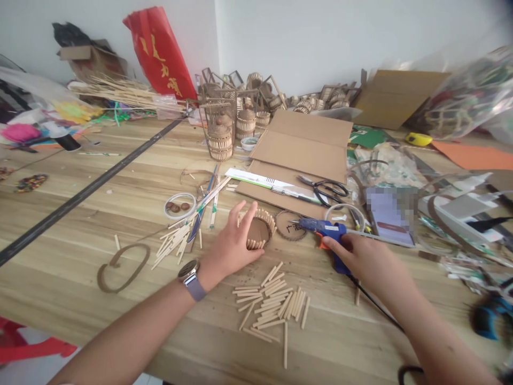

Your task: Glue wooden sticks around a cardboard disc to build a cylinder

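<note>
My left hand (pixel 228 243) curves around the left side of a small round basket (pixel 274 224) of short upright wooden sticks, its thumb at the near wall and its fingers at the far left. Part of that basket is hidden behind the fingers. In my right hand (pixel 366 256) is a blue hot glue gun (pixel 326 227), its nozzle pointing left over a thin dark ring (pixel 282 237) beside the basket. A loose pile of short wooden sticks (pixel 276 305) lies in front of the basket.
Black scissors (pixel 326 190) and cardboard (pixel 308 141) lie behind the hands. Finished baskets with lids (pixel 220 141) stand farther back. Thin sticks (pixel 174 240) and a brown strip loop (pixel 122 270) lie left. A phone (pixel 388 214) is right; the glue gun's cord (pixel 379 302) trails below my right hand.
</note>
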`<state>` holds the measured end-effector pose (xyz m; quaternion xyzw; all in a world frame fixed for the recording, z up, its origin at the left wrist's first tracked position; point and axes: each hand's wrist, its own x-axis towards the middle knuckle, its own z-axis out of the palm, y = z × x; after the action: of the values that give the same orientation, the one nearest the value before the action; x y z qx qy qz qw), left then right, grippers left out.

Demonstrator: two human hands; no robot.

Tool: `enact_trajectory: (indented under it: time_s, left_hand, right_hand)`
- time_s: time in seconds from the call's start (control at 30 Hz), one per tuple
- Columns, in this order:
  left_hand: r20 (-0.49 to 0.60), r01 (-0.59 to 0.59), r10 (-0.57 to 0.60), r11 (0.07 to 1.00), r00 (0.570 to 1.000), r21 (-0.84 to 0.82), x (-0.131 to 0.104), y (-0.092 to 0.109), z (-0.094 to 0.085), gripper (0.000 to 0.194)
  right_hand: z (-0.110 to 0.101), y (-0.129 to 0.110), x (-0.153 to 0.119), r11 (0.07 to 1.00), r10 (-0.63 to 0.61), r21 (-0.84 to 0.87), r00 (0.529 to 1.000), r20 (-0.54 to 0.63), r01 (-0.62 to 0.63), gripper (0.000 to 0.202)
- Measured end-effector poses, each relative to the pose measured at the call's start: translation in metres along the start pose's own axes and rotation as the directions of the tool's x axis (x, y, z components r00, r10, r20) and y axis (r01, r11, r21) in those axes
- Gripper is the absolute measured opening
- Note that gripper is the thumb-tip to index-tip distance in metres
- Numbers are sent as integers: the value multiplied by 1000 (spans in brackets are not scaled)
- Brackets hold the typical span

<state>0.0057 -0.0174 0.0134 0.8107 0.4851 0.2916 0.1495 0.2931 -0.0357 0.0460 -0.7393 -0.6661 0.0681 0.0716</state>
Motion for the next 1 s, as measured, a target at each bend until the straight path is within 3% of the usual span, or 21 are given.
enact_trajectory:
  time_s: [0.13,0.33,0.4,0.47,0.57,0.63,0.73,0.83,1.0]
  left_hand:
    - [0,5,-5,1000,1000,5,-1,-1,1,112]
    - [15,30,-31,999,999,16,0,0,-1,109]
    - [14,28,-28,1000,1000,9,0,0,0,109]
    - [9,23,-23,1000,1000,0,0,0,0,111]
    - [-5,9,-9,1000,1000,-11,1,0,1,115]
    - [-9,3,-4,1000,1000,-11,1,0,1,115]
    - [-4,4,-4,1000,1000,-5,1,0,1,114]
    - [-5,8,-8,1000,1000,-7,1,-1,1,115]
    - [-21,7,-7,1000,1000,-12,1,-3,2,116]
  right_hand:
    - [3,2,3,998,-33,51,999,28,31,45]
    - [-8,-2,5,951,62,301,996,57,-77,36]
    - [-12,-5,1,859,51,505,995,82,-85,34]
    - [-14,-10,-6,698,-6,709,990,140,-96,36]
    - [-7,-15,-17,522,-105,840,967,233,-146,42]
    - [1,-17,-21,532,-150,827,941,304,-182,47]
    - [12,-20,-24,625,-178,762,919,352,-170,50]
    - [15,-25,-25,680,-196,728,935,297,-89,46]
    - [15,-34,-28,687,-290,721,944,159,90,41]
